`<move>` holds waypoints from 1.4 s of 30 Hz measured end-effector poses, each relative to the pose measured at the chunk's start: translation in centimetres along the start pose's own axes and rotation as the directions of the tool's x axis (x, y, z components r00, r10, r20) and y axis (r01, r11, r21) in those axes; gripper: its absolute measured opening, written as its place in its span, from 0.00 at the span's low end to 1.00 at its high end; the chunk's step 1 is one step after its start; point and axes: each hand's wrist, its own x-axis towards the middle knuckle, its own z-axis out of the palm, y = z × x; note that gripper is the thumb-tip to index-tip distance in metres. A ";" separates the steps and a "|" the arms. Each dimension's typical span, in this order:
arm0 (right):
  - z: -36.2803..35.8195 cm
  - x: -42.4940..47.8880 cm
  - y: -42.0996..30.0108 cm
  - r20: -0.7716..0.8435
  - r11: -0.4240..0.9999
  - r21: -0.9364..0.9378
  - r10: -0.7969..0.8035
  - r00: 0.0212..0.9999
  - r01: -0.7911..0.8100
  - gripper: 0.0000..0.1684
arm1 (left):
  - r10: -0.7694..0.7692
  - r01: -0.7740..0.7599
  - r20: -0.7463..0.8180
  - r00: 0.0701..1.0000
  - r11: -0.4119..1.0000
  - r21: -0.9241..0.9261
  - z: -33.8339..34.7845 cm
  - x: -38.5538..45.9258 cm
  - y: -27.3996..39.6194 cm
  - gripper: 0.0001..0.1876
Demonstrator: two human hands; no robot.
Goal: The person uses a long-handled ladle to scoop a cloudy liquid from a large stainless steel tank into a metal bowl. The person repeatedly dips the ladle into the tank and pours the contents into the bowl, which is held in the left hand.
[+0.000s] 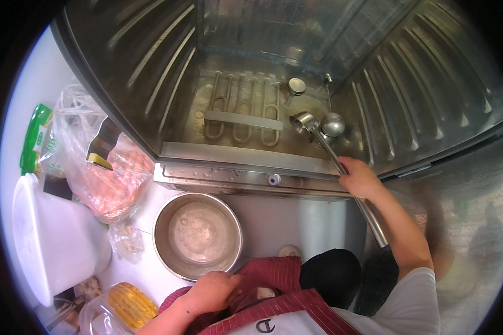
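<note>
My right hand (357, 178) grips the long handle of a metal ladle (305, 122), whose cup is inside a steel cabinet (234, 148), beside a round metal float (333, 124). Looped heating tubes (244, 111) joined by a flat bar lie on the cabinet floor, with a round metal cap (296, 86) behind and to their right. My left hand (215, 289) rests near my lap over a maroon apron, its fingers partly curled; whether it holds anything cannot be told. A round steel pot (199, 236) with a wet inside stands on the floor just beyond it.
To the left are a clear plastic bag of pinkish food (117, 184), a green packet (33, 140), a white plastic tub (63, 238), a small clear bag (126, 242) and a bottle of yellow liquid (133, 305). The cabinet's metal door (465, 234) stands at the right.
</note>
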 end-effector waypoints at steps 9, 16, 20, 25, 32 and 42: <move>-1.4 -2.7 4.0 0.467 -0.290 0.848 0.010 0.884 -0.444 0.26 | -0.003 0.003 0.031 1.000 1.000 -0.006 -0.3 0.3 0.0 0.11; -1.6 -8.5 -0.1 0.195 0.196 0.959 0.075 0.978 -0.206 0.33 | 0.017 -0.017 0.008 1.000 1.000 0.005 -0.4 -0.1 -0.1 0.11; -2.1 -11.6 -1.5 0.121 0.184 0.977 -0.061 0.991 -0.108 0.34 | 0.037 -0.038 -0.020 0.999 0.999 -0.009 0.1 -0.1 -0.6 0.11; -2.4 -15.5 -4.1 0.258 0.124 0.963 -0.177 0.950 -0.238 0.39 | 0.039 -0.039 0.007 0.999 0.999 -0.005 0.2 0.3 -0.7 0.11; -1.8 -16.0 -6.0 0.539 0.322 0.835 -0.319 0.780 -0.445 0.39 | 0.024 -0.024 0.036 0.999 1.000 -0.001 -0.3 0.2 -0.1 0.13; -0.7 -14.7 -8.0 0.403 0.851 0.458 -0.457 0.793 0.257 0.38 | -0.035 0.031 0.118 0.992 0.999 0.032 -0.7 -0.1 0.4 0.18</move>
